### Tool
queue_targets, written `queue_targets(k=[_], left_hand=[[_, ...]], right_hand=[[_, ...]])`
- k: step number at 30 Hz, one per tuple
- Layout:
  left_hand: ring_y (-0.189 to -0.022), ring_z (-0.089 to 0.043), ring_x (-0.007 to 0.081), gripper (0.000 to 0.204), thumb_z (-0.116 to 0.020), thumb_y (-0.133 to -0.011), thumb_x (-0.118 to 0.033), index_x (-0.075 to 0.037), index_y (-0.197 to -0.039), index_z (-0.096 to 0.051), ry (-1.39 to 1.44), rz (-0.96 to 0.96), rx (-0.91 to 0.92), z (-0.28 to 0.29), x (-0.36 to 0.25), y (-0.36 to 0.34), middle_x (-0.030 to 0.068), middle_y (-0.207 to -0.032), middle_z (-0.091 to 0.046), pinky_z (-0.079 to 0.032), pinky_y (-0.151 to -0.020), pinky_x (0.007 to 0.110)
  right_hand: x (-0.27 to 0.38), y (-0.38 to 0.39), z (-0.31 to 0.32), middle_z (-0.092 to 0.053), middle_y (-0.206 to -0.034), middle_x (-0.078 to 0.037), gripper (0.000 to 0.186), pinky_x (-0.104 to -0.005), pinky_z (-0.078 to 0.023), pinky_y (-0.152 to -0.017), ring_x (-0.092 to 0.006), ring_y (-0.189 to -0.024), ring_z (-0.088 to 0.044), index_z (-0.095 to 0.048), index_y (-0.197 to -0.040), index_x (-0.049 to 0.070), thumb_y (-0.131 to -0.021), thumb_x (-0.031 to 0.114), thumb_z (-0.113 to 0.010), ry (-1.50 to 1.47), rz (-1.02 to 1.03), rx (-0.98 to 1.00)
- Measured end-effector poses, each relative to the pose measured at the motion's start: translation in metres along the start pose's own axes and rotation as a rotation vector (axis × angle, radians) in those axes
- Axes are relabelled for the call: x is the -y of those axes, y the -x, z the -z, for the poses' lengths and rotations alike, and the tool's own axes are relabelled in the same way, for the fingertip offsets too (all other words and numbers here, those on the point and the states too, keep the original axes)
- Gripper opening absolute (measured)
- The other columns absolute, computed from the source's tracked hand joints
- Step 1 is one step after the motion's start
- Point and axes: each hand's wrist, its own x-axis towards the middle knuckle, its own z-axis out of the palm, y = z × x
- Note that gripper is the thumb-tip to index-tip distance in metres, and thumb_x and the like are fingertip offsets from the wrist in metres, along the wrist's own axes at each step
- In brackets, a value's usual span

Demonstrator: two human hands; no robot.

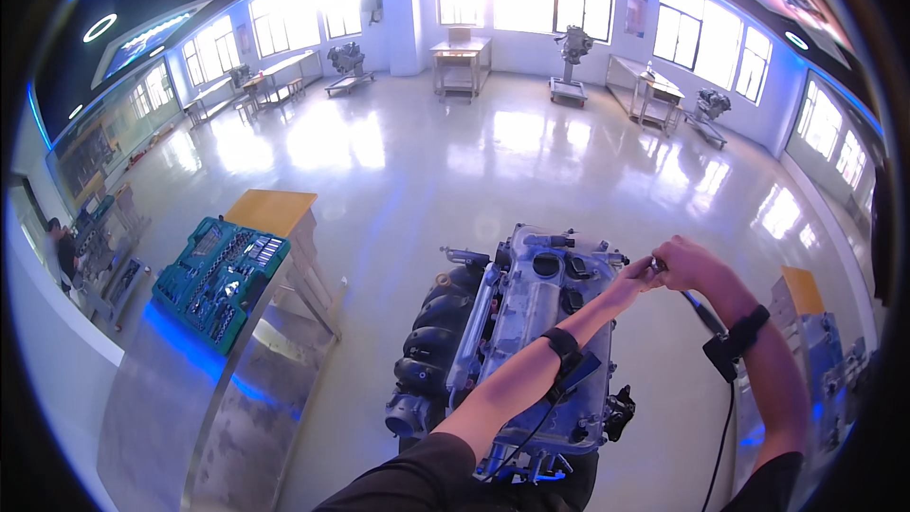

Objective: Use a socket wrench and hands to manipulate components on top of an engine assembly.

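Note:
Both my arms reach over a car engine [540, 322] with a translucent-looking grey top cover. My left hand [639, 275] and my right hand [684, 263] meet just beyond its right edge. Their fingers are closed around a small metal piece [657, 265], mostly hidden between them; its kind cannot be made out. Below my right hand a dark bar with a blue edge [701, 311] slants down toward the wrist; whether the hand holds it is unclear. A round dark opening [547, 265] shows in the engine's top, and black intake pipes [436, 327] run down its left side.
At left, an open green tool case [220, 275] with sockets lies on a metal bench [171, 417]. A second bench [806, 294] with parts stands at right. Black boxes with cables are strapped to both my forearms. Engines on stands [573, 47] and tables line the far wall. A person [64, 246] is at far left.

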Motion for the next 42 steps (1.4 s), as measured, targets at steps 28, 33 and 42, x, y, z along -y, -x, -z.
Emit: queue_targets(k=[28,33,42], left_hand=[[-0.071,-0.039,0.0107,0.028,-0.047,-0.1,-0.027,-0.003,-0.114,-0.051,-0.084,-0.097,0.033,0.008,0.003,-0.004,-0.001,-0.079,-0.046,-0.034,-0.068,0.027],[-0.068,-0.037,0.0093,0.025,-0.048,-0.1,-0.025,-0.004,-0.113,-0.05,-0.026,-0.056,0.019,0.015,0.0,-0.004,-0.0027,-0.076,-0.042,-0.032,-0.065,0.026],[-0.069,-0.039,0.0099,0.023,-0.049,-0.099,-0.027,-0.007,-0.11,-0.052,-0.029,-0.108,0.005,0.016,0.0,-0.001,-0.0018,-0.077,-0.043,-0.032,-0.065,0.027]], right_hand=[[-0.005,-0.009,0.003,-0.068,-0.083,-0.015,0.023,-0.0427,-0.052,-0.071,-0.034,-0.081,-0.066,-0.069,-0.09,0.005,-0.071,0.018,-0.068,0.117,0.069,0.043],[0.002,-0.013,0.002,-0.067,-0.079,-0.012,0.017,-0.0409,-0.052,-0.07,-0.0309,-0.081,-0.066,-0.068,-0.086,0.007,-0.07,0.01,-0.067,0.269,0.226,-0.041],[0.003,-0.022,-0.002,-0.067,-0.077,-0.011,0.018,-0.0406,-0.053,-0.068,-0.0297,-0.079,-0.067,-0.067,-0.085,0.006,-0.067,0.006,-0.066,0.284,0.294,-0.074]])
